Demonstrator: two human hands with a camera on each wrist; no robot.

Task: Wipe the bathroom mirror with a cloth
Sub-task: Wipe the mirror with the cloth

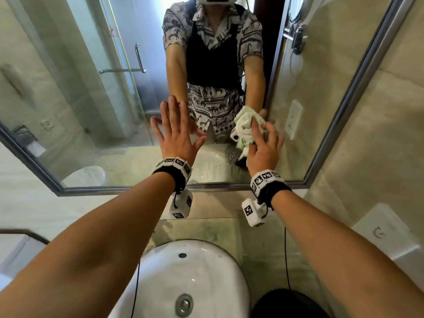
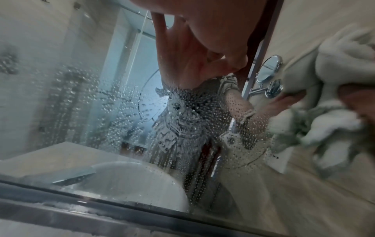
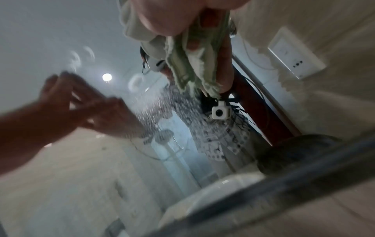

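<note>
At the lower middle of the mirror (image 1: 91, 92), left hand (image 1: 175, 131) is flat on the glass, fingers straight and spread, grip released, holding nothing. Left wrist view confirms it: palm of that hand (image 2: 194, 52) against the glass, meeting its own reflection. Right hand (image 1: 263, 148) sits just right of the left, apart from it, grip clenched on a bunched white-and-green cloth (image 1: 246, 123); fingers curl round the wad and push it at the glass. Right wrist view shows the cloth (image 3: 188, 64) hanging crumpled out of the fist (image 3: 162, 14), frayed green edge pointing down; actual contact with the glass is blurred there, cannot tell. Water droplets (image 2: 182, 115) cover the glass between and below the two hands, dense in the left wrist view; a smaller patch (image 1: 231, 154) shows in the head view just under the cloth. Metal frame (image 1: 358, 88) runs along the mirror's bottom and right edges. Below the mirror: white basin (image 1: 195, 271) with a chrome drain (image 1: 183, 305), set on a marble desk (image 1: 263, 244). Both wrists carry black bands with marker blocks (image 1: 266, 177). Wall socket (image 3: 294, 54) shows as a reflection right of the cloth.
</note>
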